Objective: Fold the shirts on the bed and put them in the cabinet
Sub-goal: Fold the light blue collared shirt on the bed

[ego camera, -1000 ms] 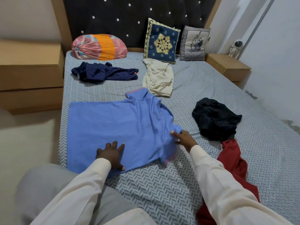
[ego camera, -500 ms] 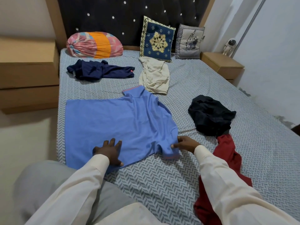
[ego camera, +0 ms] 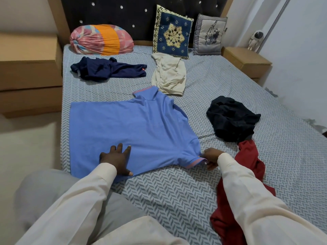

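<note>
A light blue polo shirt lies spread flat on the bed, collar toward the headboard. My left hand presses flat on its near edge with fingers straight. My right hand pinches the pink-trimmed cuff of the shirt's right sleeve and pulls it outward. Four other shirts lie crumpled on the bed: a navy one, a cream one, a black one and a red one, the last partly under my right sleeve.
A striped bolster, a blue embroidered cushion and a grey cushion lean on the dark headboard. Wooden nightstands stand on the left and the right. A small astronaut figure stands by the wall.
My right hand has drawn the sleeve down and outward, from folded on the shirt's side to stretched flat. My left hand has stayed pressed on the hem.
</note>
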`<state>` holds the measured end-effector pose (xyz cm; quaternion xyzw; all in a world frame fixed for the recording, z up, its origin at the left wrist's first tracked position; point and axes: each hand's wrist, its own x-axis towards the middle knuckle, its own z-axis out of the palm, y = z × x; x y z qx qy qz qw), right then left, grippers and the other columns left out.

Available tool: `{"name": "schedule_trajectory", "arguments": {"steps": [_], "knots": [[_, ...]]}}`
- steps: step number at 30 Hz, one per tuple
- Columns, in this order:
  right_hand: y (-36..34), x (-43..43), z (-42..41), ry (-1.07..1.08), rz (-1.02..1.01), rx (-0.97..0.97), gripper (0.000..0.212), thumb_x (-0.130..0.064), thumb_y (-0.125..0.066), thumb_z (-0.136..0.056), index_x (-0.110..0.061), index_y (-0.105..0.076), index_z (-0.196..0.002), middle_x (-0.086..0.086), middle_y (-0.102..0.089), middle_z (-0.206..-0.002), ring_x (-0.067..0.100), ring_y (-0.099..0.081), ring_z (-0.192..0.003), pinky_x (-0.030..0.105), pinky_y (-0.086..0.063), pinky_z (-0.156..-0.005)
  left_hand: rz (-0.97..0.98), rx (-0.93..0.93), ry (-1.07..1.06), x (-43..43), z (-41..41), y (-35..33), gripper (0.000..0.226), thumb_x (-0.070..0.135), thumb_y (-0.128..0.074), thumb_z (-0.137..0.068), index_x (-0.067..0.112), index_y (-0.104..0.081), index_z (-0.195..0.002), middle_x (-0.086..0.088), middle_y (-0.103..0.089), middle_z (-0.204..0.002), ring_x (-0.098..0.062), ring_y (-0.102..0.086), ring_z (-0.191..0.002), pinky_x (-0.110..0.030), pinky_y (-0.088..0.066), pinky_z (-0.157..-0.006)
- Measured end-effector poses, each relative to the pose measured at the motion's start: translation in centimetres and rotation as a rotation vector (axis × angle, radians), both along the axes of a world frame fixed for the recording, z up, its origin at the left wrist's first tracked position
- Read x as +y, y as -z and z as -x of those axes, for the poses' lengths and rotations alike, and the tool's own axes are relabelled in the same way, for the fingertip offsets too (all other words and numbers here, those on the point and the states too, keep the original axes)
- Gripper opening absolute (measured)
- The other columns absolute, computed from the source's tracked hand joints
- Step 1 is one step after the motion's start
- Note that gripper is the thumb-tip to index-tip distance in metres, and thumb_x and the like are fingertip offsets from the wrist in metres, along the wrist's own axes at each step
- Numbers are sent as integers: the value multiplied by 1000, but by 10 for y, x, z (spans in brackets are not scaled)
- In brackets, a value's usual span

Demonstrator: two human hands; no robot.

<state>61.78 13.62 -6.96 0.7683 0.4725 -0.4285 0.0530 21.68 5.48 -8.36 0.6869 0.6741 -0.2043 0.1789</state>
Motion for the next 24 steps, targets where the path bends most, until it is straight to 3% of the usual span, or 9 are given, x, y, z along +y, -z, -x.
{"name": "schedule_trajectory", "arguments": {"steps": [2,4,7,11,14,17,19,21,24], "knots": [[2,5,0,-15,75,-43,16,-7,-53,-92,-5,-56,-77,13,-58,-61,22,-58,-45,30,-54,-50,-8,-5,-2,1,0,0,125,78,-67,-63,34,5,-155,-3,-1,-162,-31,-10,-146,-55,-38,-99],[0,14,3,39,66,-12,15,-10,-55,-86,-8,-54,-72,11,-53,-59,21,-51,-44,22,-44,-46,-9,-13,-7,2,2,-1,127,79,-68,-60,34,5,-155,-2,-3,-161,-31,-11,-145,-54,-39,-98],[11,33,2,250,-136,117,14,-19,-59,-75,-11,-49,-69,7,-39,-52,17,-33,-42,22,-31,-46,16,-26,-25,12,2,0,130,86,-64,-56,35,3,-155,0,-8,-159,-31,-13,-144,-54,-41,-96],[30,52,7,245,-349,111,38,-40,-71,-75,-17,-47,-57,6,-45,-49,23,-44,-45,30,-37,-47,36,-41,-85,26,2,2,126,92,-54,-59,36,6,-155,0,-8,-159,-33,-14,-143,-57,-44,-96],[28,53,8,257,-436,-63,19,-34,-56,-68,-17,-63,-69,16,-69,-90,37,-67,-88,37,-52,-78,45,-4,-91,26,-2,8,128,90,-57,-59,37,10,-155,1,-4,-160,-34,-10,-145,-55,-44,-96],[22,52,3,272,-386,-110,48,-39,-56,-72,-14,-67,-111,18,-64,-124,39,-61,-114,40,-48,-94,36,14,-85,24,-3,9,127,89,-57,-61,36,10,-155,1,-3,-160,-34,-10,-145,-53,-45,-96],[20,51,2,210,-406,-138,48,-42,-61,-72,-15,-63,-111,15,-66,-119,36,-62,-110,39,-49,-89,41,-2,-95,25,-4,8,126,87,-59,-62,36,9,-155,0,-3,-160,-35,-10,-144,-54,-44,-96],[12,47,7,54,-511,-63,27,-39,-70,-75,-17,-59,-87,8,-68,-94,29,-64,-91,32,-47,-75,42,-16,-100,23,-6,7,121,84,-60,-65,36,5,-155,-2,-4,-160,-36,-13,-144,-56,-42,-98],[-5,26,27,-470,-508,108,22,-29,-83,-76,-20,-62,-77,-5,-59,-73,10,-55,-68,25,-39,-63,-88,-105,-14,14,-12,7,97,70,-66,-72,30,-22,-148,-3,-24,-148,-33,-28,-135,-49,-42,-95]]}}
